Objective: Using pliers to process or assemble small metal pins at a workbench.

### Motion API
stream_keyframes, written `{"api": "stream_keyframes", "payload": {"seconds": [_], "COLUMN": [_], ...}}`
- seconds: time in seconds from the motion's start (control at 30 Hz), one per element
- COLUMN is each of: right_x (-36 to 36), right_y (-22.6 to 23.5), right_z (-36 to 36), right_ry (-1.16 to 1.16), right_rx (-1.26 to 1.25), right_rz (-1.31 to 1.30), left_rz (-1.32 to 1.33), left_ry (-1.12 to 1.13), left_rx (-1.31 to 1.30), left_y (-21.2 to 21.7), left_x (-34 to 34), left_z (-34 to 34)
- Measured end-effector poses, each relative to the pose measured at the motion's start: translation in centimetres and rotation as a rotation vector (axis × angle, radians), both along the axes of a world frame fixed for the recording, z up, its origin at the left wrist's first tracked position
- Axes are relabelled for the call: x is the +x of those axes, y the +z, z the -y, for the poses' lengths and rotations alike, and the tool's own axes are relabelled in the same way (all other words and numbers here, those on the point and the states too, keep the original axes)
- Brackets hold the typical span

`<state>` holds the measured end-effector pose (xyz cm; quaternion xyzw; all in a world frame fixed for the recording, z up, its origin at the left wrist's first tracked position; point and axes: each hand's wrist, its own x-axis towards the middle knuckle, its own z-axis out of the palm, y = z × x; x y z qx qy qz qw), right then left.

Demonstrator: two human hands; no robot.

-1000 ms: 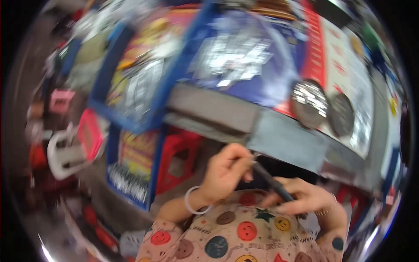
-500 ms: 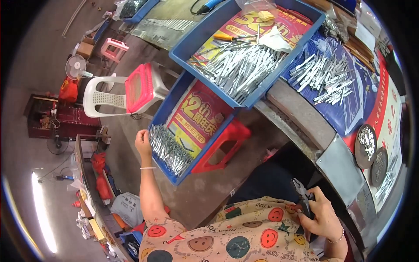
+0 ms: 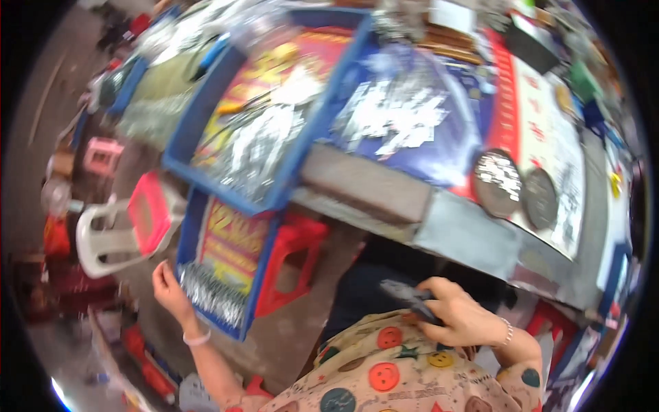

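Your left hand [image 3: 167,285] reaches out, fingers curled on the heap of thin metal pieces [image 3: 211,296] at the near end of the low blue tray [image 3: 255,275] on a red stool [image 3: 294,255]. Your right hand [image 3: 461,317] grips a dark tool [image 3: 410,299], probably pliers, above your lap.

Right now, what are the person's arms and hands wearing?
The left hand is bare, with a thin pale bangle at the wrist. The right hand is bare too, with a beaded bracelet. Cream clothing with colourful dots shows nearby.
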<state>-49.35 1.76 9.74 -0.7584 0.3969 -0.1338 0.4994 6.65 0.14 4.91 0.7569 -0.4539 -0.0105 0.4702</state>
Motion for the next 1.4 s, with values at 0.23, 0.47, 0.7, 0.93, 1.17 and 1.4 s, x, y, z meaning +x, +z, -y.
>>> {"api": "stream_keyframes", "payload": {"seconds": [0.23, 0.47, 0.7, 0.93, 1.17, 1.4], "right_x": [-1.6, -5.2, -6.7, -6.5, -5.9, -5.0], "right_y": [-1.1, -2.0, -3.4, -3.2, -1.8, 1.4], "right_z": [-3.2, -8.3, -8.9, -7.2, -6.1, -2.5], "right_ry": [-0.064, -0.296, -0.401, -0.327, -0.355, -0.421], "right_rx": [0.068, 0.070, 0.112, -0.005, -0.072, -0.236], "right_rz": [0.076, 0.076, 0.128, 0.136, 0.168, 0.058], "left_rz": [0.005, 0.460, 0.656, 0.535, -0.251, -0.677], "left_ry": [-1.154, -1.048, -0.945, -1.047, -1.130, -1.335], "left_rx": [0.070, 0.046, 0.224, 0.177, -0.137, -0.062], "left_y": [7.3, 4.6, 2.0, 2.0, 6.7, 2.4], "left_x": [-30.5, -44.3, -46.6, -45.6, -43.5, -40.6], "left_z": [9.4, 20.1, 25.9, 26.1, 21.1, 12.8]}}
